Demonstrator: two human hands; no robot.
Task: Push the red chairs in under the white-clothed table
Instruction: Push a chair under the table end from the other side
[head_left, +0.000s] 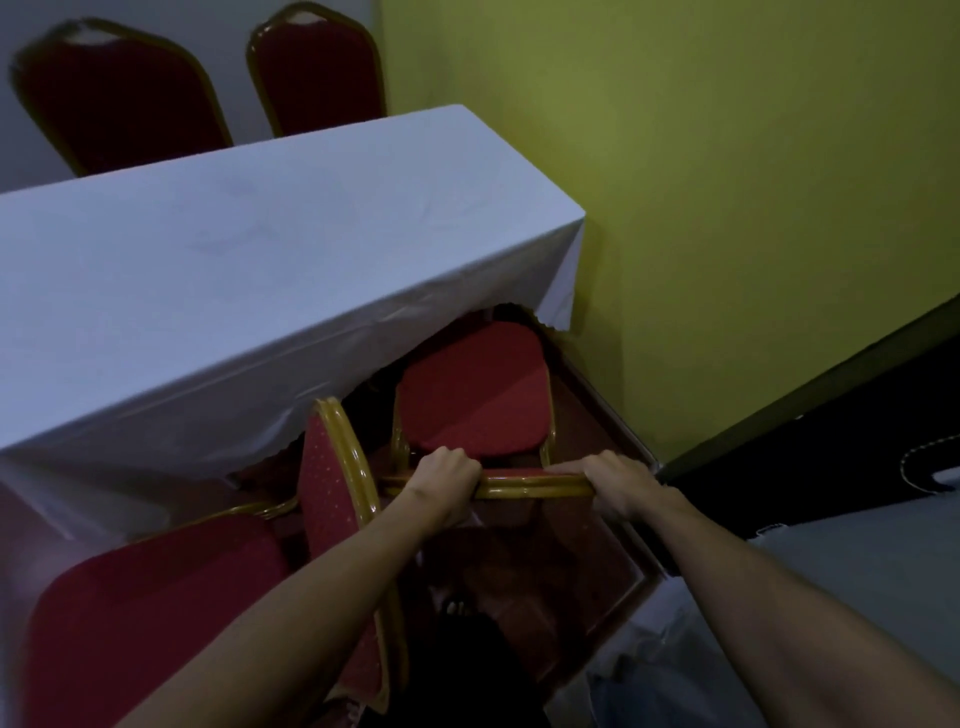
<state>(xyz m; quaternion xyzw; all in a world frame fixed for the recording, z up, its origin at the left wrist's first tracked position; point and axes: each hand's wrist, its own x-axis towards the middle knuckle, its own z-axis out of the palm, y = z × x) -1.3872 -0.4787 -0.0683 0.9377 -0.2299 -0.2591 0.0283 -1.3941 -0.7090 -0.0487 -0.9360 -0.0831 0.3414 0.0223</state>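
Hands, left (448, 480) and right (618, 483), clamp the red-cushioned gold-framed chair's (475, 395) top rail, spaced apart for straight pushing under the white-clothed counter (218, 291).

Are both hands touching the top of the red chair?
Touching. The head view shows the left hand and right hand both wrapped over the gold top rail of the chair.

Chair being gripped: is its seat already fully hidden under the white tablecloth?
No: most of the red seat shows in front of the tablecloth edge, while the left hand and right hand grip the backrest top.
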